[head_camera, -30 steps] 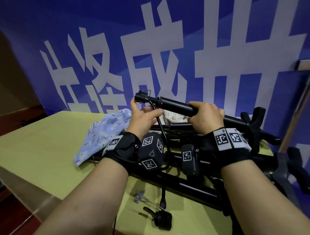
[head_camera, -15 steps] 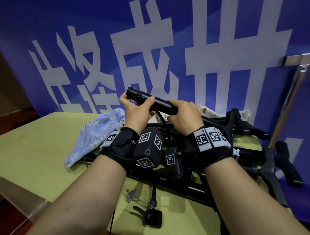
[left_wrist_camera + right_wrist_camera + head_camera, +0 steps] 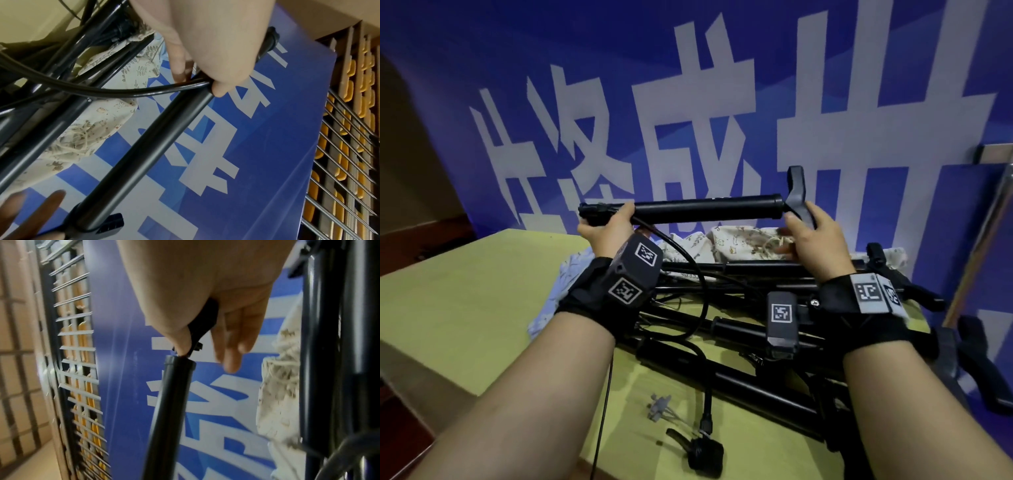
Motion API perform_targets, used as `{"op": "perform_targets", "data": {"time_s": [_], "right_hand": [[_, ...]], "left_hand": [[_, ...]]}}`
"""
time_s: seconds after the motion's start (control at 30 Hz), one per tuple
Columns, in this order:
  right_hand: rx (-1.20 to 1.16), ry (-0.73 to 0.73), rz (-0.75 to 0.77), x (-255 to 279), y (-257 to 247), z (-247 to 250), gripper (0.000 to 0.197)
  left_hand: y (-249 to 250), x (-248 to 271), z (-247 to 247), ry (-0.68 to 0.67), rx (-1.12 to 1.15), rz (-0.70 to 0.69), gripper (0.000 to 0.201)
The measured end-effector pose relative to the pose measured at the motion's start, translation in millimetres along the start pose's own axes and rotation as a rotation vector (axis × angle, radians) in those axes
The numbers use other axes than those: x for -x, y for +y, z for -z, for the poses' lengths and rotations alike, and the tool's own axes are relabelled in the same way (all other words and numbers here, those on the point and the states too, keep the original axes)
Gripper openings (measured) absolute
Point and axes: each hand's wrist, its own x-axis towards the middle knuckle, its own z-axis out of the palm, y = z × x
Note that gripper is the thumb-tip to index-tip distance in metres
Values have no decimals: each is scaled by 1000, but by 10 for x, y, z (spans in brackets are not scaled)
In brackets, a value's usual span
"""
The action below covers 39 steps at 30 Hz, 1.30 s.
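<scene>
A black tube (image 3: 705,209) with a dark angled handle (image 3: 798,186) at its right end hangs level above the table. My left hand (image 3: 606,226) grips its left end, where a black cable (image 3: 688,260) leaves and droops to the table. In the left wrist view the left hand (image 3: 216,48) wraps the tube (image 3: 144,155) and the cable (image 3: 102,91) together. My right hand (image 3: 815,240) holds the handle. In the right wrist view its thumb pins the handle (image 3: 205,318) against the palm, above the tube (image 3: 170,402), while the fingers (image 3: 232,345) hang loose.
A heap of black poles (image 3: 756,342) lies on the yellow-green table (image 3: 465,301) under my wrists. Beside it are a blue floral cloth (image 3: 561,284) and a cream patterned cloth (image 3: 739,243). A small black clamp (image 3: 702,452) sits near the front edge. A blue banner (image 3: 688,102) stands behind.
The tube has risen off the heap and turned level. My right hand slid from the middle of the tube out to the handle at its right end. The left hand stayed on the left end.
</scene>
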Motion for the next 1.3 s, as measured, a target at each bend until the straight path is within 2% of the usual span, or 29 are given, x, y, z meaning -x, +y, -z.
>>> {"op": "perform_targets", "data": {"time_s": [0.07, 0.1, 0.13, 0.2, 0.23, 0.33, 0.4, 0.5, 0.53, 0.57, 0.6, 0.67, 0.7, 0.77, 0.87, 0.97, 1.07, 1.17, 1.3], "right_hand": [[-149, -36, -48, -7, -4, -45, 21], [-181, -54, -89, -26, 9, -67, 13], [-209, -82, -145, -44, 29, -87, 11], [-280, -167, -293, -38, 43, -125, 13], [-322, -222, -358, -30, 45, -151, 10], [-392, -340, -442, 23, 25, -209, 11], [-438, -369, -414, 30, 16, -244, 27], [-546, -389, -378, -22, 42, -269, 69], [-577, -402, -375, -39, 63, -277, 76], [-584, -425, -374, -39, 84, -286, 74], [-555, -466, -369, -12, 95, -310, 63], [-385, -582, -342, 42, 157, -358, 28], [-295, -650, -327, 61, 200, -377, 23], [-197, -798, -316, 104, 256, -415, 30], [-142, -896, -288, 139, 260, -439, 23], [-175, -861, -223, 148, 223, -440, 20], [-333, -662, -184, 101, 178, -416, 15], [-225, -489, -53, 61, 149, -376, 17], [-161, -373, 21, 46, 109, -378, 15]], "left_hand": [[-36, -21, 5, -3, 36, 38, 85], [-42, -16, -7, -10, 67, 78, 86], [-59, -24, -28, -46, 88, 116, 75], [-54, 103, -122, -199, 93, 225, 25], [-59, 191, -158, -293, 103, 290, 10], [-174, 439, -221, -557, -9, 388, 11], [-267, 504, -212, -681, -142, 373, 13], [-315, 460, -219, -631, -67, 376, 18], [-311, 445, -247, -588, -13, 383, 16], [-291, 444, -278, -555, 48, 386, 14], [-270, 449, -316, -535, 121, 387, 14], [-210, 479, -400, -514, 260, 389, 16], [-168, 499, -441, -514, 310, 388, 17], [-89, 553, -525, -535, 370, 386, 19], [-21, 645, -623, -560, 378, 388, 16], [28, 667, -649, -502, 324, 404, 13], [5, 517, -568, -427, 254, 412, 31], [-44, 458, -462, -368, 231, 413, 28], [-141, 473, -377, -290, 233, 386, 20]]}}
